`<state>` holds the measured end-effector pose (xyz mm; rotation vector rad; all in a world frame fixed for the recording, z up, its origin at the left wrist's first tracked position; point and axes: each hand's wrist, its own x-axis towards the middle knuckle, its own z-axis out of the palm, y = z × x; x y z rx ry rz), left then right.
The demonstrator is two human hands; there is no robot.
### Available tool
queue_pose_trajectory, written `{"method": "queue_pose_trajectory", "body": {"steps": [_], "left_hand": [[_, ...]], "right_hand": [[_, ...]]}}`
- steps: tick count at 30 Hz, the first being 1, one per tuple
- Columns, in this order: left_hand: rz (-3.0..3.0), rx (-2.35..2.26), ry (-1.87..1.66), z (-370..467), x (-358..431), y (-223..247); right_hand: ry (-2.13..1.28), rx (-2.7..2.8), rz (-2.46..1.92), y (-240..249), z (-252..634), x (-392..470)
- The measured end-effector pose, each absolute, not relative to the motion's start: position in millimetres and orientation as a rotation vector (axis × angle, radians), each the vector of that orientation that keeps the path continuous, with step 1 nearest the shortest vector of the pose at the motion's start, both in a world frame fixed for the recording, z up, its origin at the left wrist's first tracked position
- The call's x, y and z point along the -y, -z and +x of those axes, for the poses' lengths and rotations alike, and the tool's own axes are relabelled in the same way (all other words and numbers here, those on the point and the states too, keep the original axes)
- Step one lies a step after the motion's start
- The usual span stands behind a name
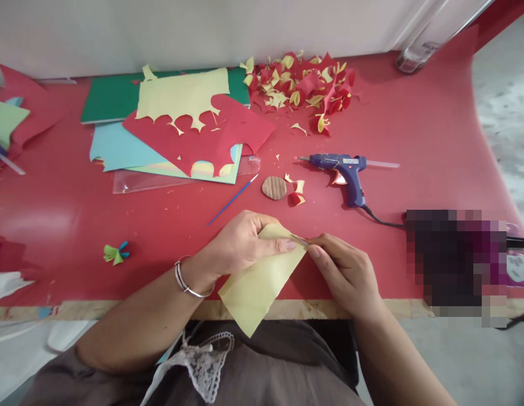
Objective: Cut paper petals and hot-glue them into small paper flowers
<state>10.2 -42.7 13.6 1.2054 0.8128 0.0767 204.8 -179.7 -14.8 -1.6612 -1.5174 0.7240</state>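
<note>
A pale yellow sheet of paper (262, 282) is pinched in my left hand (245, 242), thumb on top and fingers behind, over the table's front edge. From the closed fingers of my right hand (346, 270) stick the thin metal blades of small scissors (300, 239). They meet the paper's upper right edge, close to my left thumb tip; the handles are hidden in my grip. Just beyond my hands lie a brown ridged disc (274, 188) and a few red and yellow paper scraps (298, 194). A thin blue stick (232, 200) rests beside them.
A blue glue gun (340, 166) lies to the right, its cord running to a blurred area. Behind are stacked coloured sheets (190, 135) and a heap of red and yellow paper pieces (304, 84). A small green and blue paper piece (116, 254) sits at left.
</note>
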Motion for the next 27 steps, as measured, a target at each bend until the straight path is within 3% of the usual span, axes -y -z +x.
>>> {"method": "queue_pose_trajectory", "body": {"steps": [27], "left_hand": [[1.085, -0.793, -0.022, 11, 41, -25]], "right_hand": [[-0.797, 1.456, -1.656, 7, 200, 177]]}}
